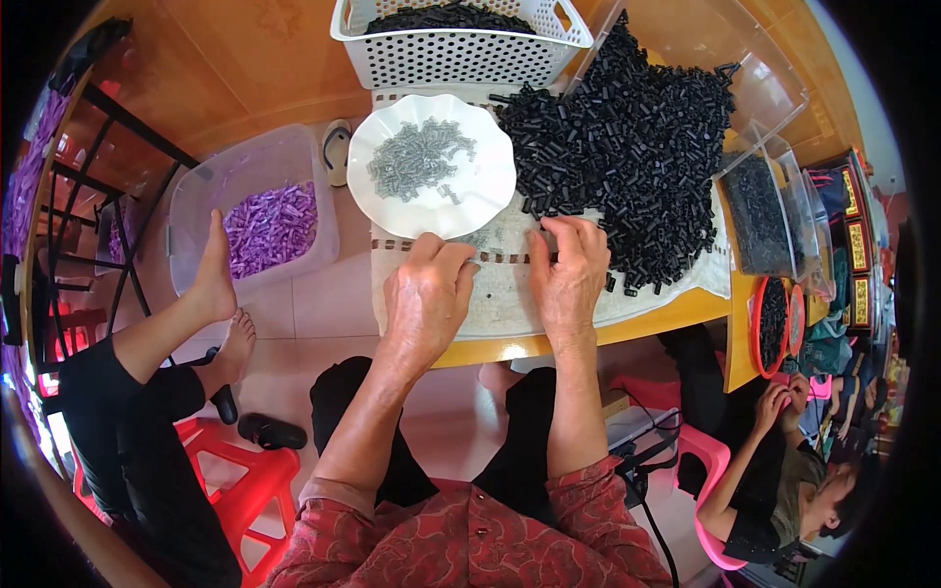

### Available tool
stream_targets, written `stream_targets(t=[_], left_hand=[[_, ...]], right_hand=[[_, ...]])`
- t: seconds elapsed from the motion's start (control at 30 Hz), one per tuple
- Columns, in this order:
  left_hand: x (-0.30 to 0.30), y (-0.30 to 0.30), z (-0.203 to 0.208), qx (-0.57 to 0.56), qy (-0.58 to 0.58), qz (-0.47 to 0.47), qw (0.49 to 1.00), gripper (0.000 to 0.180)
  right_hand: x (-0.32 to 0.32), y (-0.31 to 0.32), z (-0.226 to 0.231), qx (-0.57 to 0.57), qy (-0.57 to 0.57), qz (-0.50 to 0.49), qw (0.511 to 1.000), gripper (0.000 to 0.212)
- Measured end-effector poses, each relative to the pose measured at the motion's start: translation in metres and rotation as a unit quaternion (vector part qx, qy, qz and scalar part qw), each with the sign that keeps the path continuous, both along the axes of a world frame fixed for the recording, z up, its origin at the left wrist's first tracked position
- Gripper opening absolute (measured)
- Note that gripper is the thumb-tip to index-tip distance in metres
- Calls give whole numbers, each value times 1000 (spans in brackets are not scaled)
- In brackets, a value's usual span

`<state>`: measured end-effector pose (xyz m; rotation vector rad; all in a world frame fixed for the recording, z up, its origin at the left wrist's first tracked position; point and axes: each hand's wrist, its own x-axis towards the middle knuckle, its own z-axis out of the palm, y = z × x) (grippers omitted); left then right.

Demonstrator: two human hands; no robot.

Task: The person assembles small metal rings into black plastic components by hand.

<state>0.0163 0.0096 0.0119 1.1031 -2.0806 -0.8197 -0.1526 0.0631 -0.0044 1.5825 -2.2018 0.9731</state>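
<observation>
My left hand [428,294] is closed in a pinch at the near rim of a white scalloped plate [368,201]. Whatever its fingertips hold is too small to make out. In the plate lies a heap of small clear pieces [421,162]. My right hand [570,274] bends its fingers and thumb together at the near left edge of a big pile of short black tubes [627,147]; I cannot make out what is between them. A few clear bits lie on the pale cloth [500,304] between my hands.
Behind the plate stands a white perforated basket [461,61] with black pieces. Clear bins [760,211] and a red-rimmed tray [769,323] are at the right. On the left, a translucent tub [328,235] holds purple pieces. People sit on both sides; a red stool [240,480] stands left.
</observation>
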Motion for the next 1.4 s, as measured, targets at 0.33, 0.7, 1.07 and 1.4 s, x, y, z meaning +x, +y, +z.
stream_targets(t=[0.33, 0.7, 1.07, 1.4], left_hand=[[-13, 7, -4, -91, -52, 48, 993, 9], [-12, 5, -8, -139, -91, 8, 986, 4], [-10, 1, -6, -116, 15, 8, 993, 8], [-9, 3, 1, 44, 128, -49, 990, 14]], right_hand=[[-1, -4, -6, -24, 16, -64, 998, 15], [-11, 9, 2, -64, -91, 67, 992, 11], [-57, 47, 29, -56, -185, -68, 979, 14], [-50, 47, 29, 31, -171, -71, 982, 12]])
